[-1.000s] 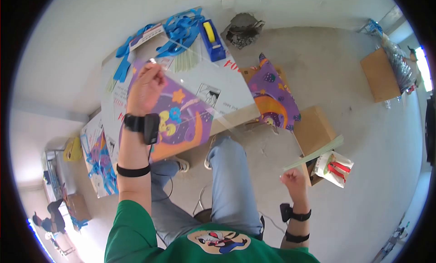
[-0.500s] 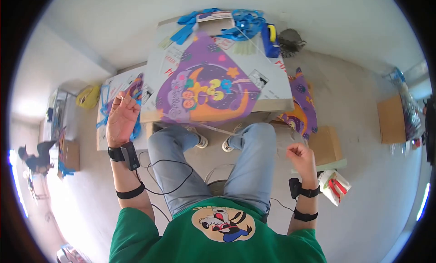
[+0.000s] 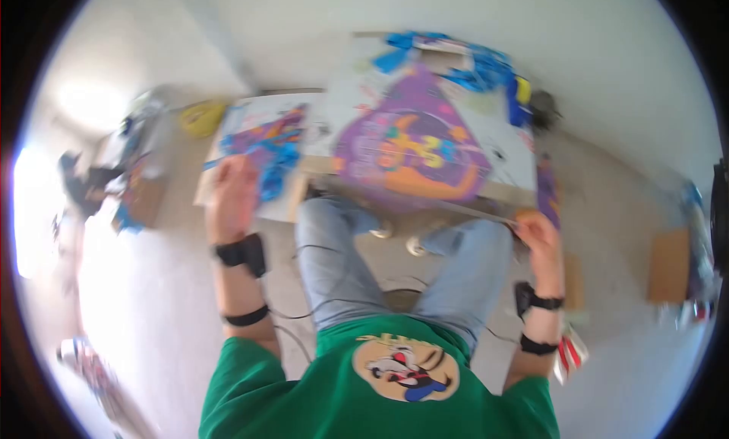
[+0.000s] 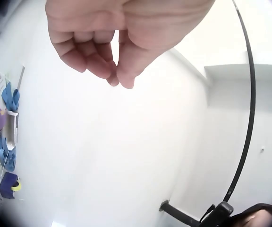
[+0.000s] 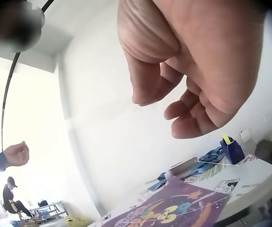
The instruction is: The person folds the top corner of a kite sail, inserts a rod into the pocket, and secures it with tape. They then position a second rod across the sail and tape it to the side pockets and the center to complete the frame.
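In the head view my left hand [image 3: 233, 196] is raised beside the table, blurred, with thumb and fingertips pinched together. My right hand [image 3: 541, 238] is held low at the right, thumb against forefinger. Between the two runs a thin pale strand [image 3: 486, 213], pinched at both ends and passing in front of the table edge. Beyond it a purple kite [image 3: 414, 147], printed with an orange moon and yellow shapes, lies on the white-covered table [image 3: 505, 162]. The strand is too fine to show at the fingertips in the left wrist view.
Blue ribbons [image 3: 486, 73] and a blue tape dispenser [image 3: 519, 101] stand along the table's back edge. A lower surface on the left bears more blue ribbon [image 3: 277, 166]. Another purple kite [image 3: 548, 192] hangs at the right. Red-handled cutters [image 3: 573, 352] lie on a white packet.
My left hand has come back from over the kite to the left side of the table, and the strand now spans more sideways. The head view has swung left; the kite stays on the table.
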A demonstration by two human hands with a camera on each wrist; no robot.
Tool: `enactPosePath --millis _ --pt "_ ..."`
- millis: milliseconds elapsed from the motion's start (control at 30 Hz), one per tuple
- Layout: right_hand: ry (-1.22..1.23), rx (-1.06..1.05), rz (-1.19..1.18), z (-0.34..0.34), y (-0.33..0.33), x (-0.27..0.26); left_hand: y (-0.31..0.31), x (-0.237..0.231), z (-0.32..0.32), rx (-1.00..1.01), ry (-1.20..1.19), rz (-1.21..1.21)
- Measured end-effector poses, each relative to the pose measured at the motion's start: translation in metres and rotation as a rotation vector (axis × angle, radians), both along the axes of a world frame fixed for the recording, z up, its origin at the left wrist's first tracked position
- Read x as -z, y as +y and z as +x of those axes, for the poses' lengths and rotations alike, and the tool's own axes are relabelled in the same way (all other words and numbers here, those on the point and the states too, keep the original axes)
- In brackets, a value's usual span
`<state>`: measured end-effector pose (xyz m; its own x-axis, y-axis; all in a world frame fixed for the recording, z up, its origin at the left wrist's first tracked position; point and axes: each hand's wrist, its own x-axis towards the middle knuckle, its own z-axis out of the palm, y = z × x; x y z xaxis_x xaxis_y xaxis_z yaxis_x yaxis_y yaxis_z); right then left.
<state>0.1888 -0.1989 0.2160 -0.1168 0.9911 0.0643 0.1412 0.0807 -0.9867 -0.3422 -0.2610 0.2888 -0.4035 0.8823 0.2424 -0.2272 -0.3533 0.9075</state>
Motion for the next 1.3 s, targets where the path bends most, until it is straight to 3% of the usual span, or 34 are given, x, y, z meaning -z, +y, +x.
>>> enactPosePath --millis 33,67,100,167,300,600,767,967,1100,1167,1300 --pt "0.06 0.028 -0.053 -0.005 0.0 -0.001 -0.005 -0.008 0.006 0.013 -0.05 -0.076" --pt "0.012 0.019 -0.049 0.002 0.002 0.008 -0.002 0.006 0.0 0.116 -0.147 0.019" --pt "0.167 0.053 -0.085 0.001 0.002 0.01 0.001 0.011 0.001 0.126 -0.219 0.031" --pt "0.206 0.058 -0.047 -0.007 -0.005 -0.002 -0.001 0.015 0.002 0.107 -0.25 0.032" --pt "0.155 0.068 -0.045 -0.001 -0.012 -0.003 -0.002 0.031 -0.005 0.069 -0.091 0.019" --pt "0.178 0.15 -0.104 0.025 -0.026 0.003 -0.006 0.051 0.007 0.149 -0.139 -0.095" --pt "0.224 0.216 -0.062 0.029 -0.018 0.009 0.007 0.06 0.017 0.087 -0.128 -0.098" --pt "0.29 0.149 -0.072 0.044 0.013 0.02 0.025 0.076 0.021 0.241 -0.195 -0.132" --pt "0.36 0.208 -0.133 0.043 0.032 0.013 0.034 0.07 0.031 0.193 -0.055 -0.224" --pt "0.351 0.218 -0.146 0.047 0.043 0.013 0.039 0.078 0.026 0.171 0.164 -0.362" --pt "0.214 0.181 -0.197 0.054 0.066 0.024 0.054 0.098 0.016 0.23 0.139 -0.442"
